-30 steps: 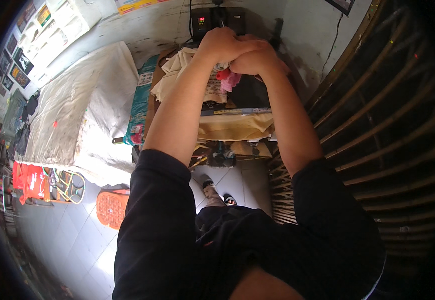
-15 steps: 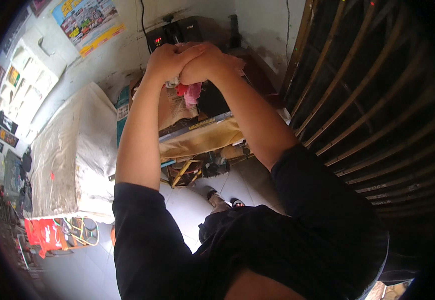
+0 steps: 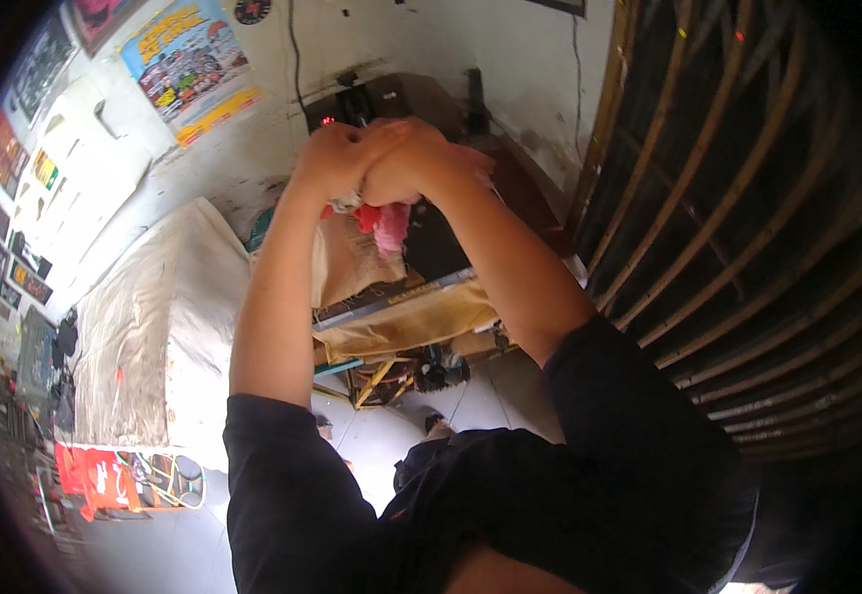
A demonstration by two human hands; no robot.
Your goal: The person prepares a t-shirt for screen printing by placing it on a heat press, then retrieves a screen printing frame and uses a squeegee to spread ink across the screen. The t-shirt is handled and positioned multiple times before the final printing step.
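Observation:
Both arms stretch forward over a worktable. My left hand (image 3: 332,163) and my right hand (image 3: 406,158) are clasped together, the right one lapping over the left. Their fingers are closed around something that the hands themselves hide. Out from under them show a pink cloth (image 3: 391,230), a red bit of cloth and a whitish bit. Whether the cloths are gripped or lie just below, I cannot tell. Beneath lies brown cardboard (image 3: 350,262), beside a flat black surface (image 3: 441,233). Just beyond the hands stands a dark box with a red lit display (image 3: 328,121).
A tan cloth (image 3: 406,322) hangs along the table's front edge. On the left stands a bulky thing under a pale, stained cover (image 3: 134,337). A slatted metal gate (image 3: 718,228) rises at the right. Stools (image 3: 381,381) and a dark brush-like thing (image 3: 441,368) are under the table.
The whole scene, hands included, sits lower in the picture, and more of the wall shows. My hands stay clasped in much the same place over the table.

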